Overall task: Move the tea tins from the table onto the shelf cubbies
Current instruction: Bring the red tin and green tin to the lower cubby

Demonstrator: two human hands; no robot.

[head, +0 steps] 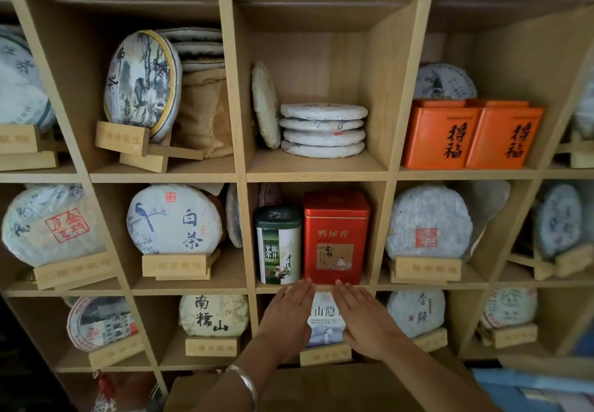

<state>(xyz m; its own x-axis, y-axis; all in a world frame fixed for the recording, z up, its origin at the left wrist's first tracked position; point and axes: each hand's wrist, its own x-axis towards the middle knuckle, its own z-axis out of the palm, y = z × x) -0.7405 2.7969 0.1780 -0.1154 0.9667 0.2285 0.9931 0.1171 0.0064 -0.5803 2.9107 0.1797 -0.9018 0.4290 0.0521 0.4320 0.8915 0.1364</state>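
A red tea tin [336, 238] and a smaller green-and-white tea tin [279, 246] stand upright side by side in a middle cubby of the wooden shelf [316, 287]. Two orange tins [471, 135] sit in the cubby above and to the right. My left hand [286, 312] and my right hand [363, 315] are flat, fingers together and extended, just below the front edge of that cubby. Their fingertips nearly reach the two tins. Neither hand holds anything.
The other cubbies hold round paper-wrapped tea cakes [175, 218] on small wooden stands [176, 265]. The cubby above the tins holds a stack of wrapped cakes [323, 130]. A brown surface [289, 386] lies below my arms, and something blue [533, 386] lies at the lower right.
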